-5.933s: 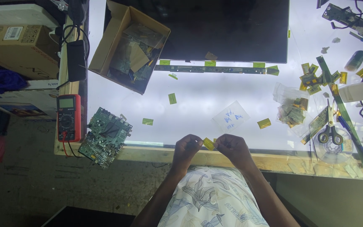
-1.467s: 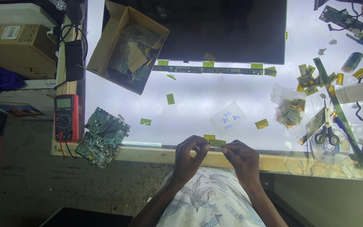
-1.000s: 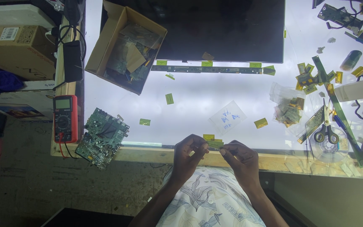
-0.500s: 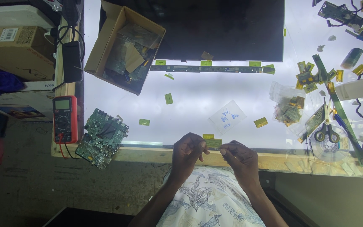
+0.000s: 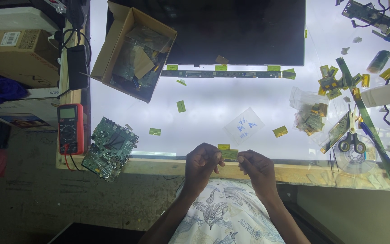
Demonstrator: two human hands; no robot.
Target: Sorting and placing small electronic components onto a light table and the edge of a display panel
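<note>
- At the bottom centre of the frame, the left hand and the right hand meet over the near wooden edge of the lit table; each hand's fingers are pinched together on one end of a small green strip, which sits level between them, just below the middle of the frame.
- Just above the strip, touching or nearly touching it, lies a small yellow tab on the glowing table top.
- A little further up and right of centre lies a clear plastic bag with blue marks, and right of it another yellow tab.
- To the lower left, a green circuit board hangs partly over the table's edge, beside a red meter with its leads.
- On the right side lie scissors, a long green strip board and a clear bag of small parts.
- Across the middle, small green tabs are scattered on the light surface.
- At the upper left an open cardboard box holds bagged parts.
- Along the top centre lies a large dark screen panel, with a thin board along its lower edge.
</note>
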